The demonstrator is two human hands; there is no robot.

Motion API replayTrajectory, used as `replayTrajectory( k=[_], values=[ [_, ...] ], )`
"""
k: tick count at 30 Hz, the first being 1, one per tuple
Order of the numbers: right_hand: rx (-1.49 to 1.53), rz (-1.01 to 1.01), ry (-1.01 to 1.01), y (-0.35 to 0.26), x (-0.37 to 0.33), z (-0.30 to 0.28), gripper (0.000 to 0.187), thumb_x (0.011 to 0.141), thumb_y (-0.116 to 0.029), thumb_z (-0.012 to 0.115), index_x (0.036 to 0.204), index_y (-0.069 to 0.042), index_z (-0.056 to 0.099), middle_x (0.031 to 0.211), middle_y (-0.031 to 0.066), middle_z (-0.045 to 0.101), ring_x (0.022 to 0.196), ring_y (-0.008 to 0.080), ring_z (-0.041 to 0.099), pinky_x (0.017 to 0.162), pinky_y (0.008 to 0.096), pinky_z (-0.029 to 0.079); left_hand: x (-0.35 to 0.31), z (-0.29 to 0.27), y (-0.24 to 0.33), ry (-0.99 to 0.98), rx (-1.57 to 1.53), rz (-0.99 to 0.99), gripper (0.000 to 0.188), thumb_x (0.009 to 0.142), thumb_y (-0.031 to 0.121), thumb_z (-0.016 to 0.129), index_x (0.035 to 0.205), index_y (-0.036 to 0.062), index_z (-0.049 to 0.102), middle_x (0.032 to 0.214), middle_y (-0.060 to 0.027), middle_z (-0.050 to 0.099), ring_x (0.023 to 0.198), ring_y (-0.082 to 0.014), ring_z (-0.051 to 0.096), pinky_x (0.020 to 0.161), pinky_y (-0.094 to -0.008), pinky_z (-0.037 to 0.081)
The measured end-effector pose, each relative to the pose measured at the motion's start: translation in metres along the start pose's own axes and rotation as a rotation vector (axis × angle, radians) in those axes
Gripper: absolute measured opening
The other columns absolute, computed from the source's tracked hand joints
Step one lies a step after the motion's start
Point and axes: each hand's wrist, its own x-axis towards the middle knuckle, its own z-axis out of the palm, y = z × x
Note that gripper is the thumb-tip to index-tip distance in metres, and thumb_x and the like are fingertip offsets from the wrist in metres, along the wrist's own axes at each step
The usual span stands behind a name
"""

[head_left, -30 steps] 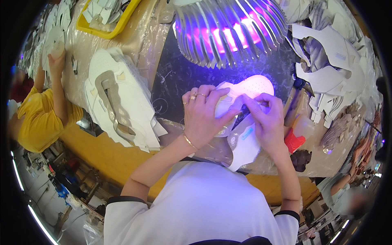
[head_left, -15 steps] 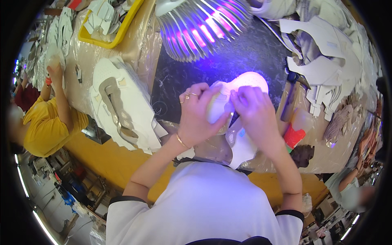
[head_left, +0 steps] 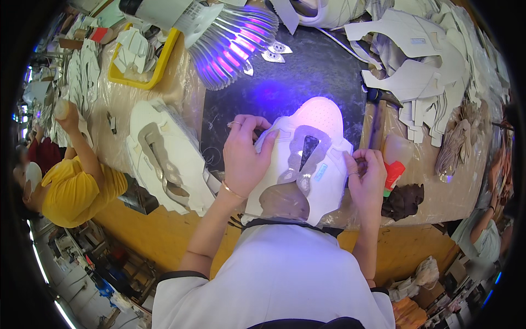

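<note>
A white shoe upper (head_left: 331,189) lies spread out in front of me, its perforated toe pointing away and lit pinkish-purple. Grey lining borders the narrow slot in its middle. My left hand (head_left: 245,156), with a ring and a bracelet, pinches the upper's left edge between thumb and fingers. At the opposite edge, my right hand (head_left: 366,178) has its fingers curled in a pinch on the side flap. Beyond the toe is the finned lamp (head_left: 233,44), casting violet light on the black work slab (head_left: 279,74).
Stacked uppers (head_left: 159,145) lie to the left, near a yellow tray (head_left: 143,83) of cut pieces. More white pieces (head_left: 416,49) are heaped at the far right. A red-wrapped container (head_left: 393,174) and dark cloth (head_left: 402,202) sit right. A person in yellow (head_left: 82,189) works at left.
The upper, bunched between my hands before, is now opened out flat. My hands have moved apart to its two sides. In the picture the lamp appears further left.
</note>
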Motion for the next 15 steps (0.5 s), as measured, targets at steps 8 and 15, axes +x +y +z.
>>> replayTrajectory(
  k=[8, 15],
  values=[
    [0.097, -0.090, 0.050, -0.024, 0.055, 0.008, 0.021, 0.091, -0.020, 0.070, 0.091, 0.000, 0.063, 0.083, 0.0102, 0.059, 0.067, 0.0216, 0.058, 0.063, 0.0339, 0.047, 0.034, -0.020, 0.003, 0.185, 0.117, 0.088, 0.023, 0.085, 0.009, 0.072, 0.105, 0.0020, 0.064, 0.090, -0.0088, 0.060, 0.079, -0.0183, 0.058, 0.073, -0.0314, 0.047],
    [-0.017, -0.068, 0.074, -0.029, 0.067, 0.018, 0.019, 0.091, -0.019, 0.068, 0.102, -0.004, 0.064, 0.091, 0.0118, 0.062, 0.075, 0.0260, 0.064, 0.063, 0.0371, 0.048, 0.024, 0.001, 0.018, 0.064, 0.358, 0.410, 0.040, 0.082, 0.019, 0.074, 0.119, 0.0091, 0.063, 0.101, -0.0115, 0.057, 0.094, -0.0301, 0.056, 0.081, -0.0413, 0.045]
  ],
)
